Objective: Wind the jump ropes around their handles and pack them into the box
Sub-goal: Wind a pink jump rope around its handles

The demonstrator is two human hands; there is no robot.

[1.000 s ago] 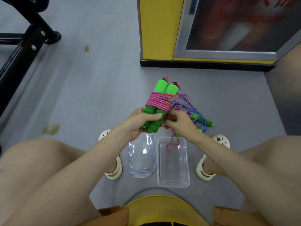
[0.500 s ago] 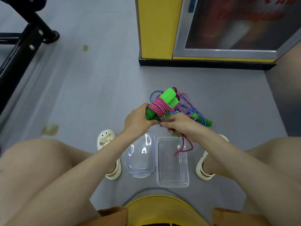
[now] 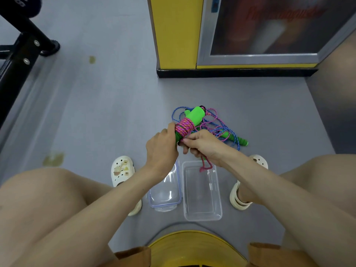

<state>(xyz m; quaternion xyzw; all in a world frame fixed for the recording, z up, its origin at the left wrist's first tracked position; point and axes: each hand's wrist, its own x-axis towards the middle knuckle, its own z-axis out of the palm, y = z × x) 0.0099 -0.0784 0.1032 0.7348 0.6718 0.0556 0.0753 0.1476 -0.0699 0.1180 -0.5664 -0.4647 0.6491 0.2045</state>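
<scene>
Arms and legs bare. On both feet, cream perforated rubber clogs point(image 3: 123, 171); the left one carries small charms. Hems of brown fabric shorts point(image 3: 134, 256) at lower frame edge.

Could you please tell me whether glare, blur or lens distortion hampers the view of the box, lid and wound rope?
Head view: light is soft and even; a white glare patch sits on the clear lid, with fainter streaks on the clear box; the pink wound rope is sharp; wide-angle bowing curves the yellow post; the red lettering behind the glass panel is blurred.
</scene>
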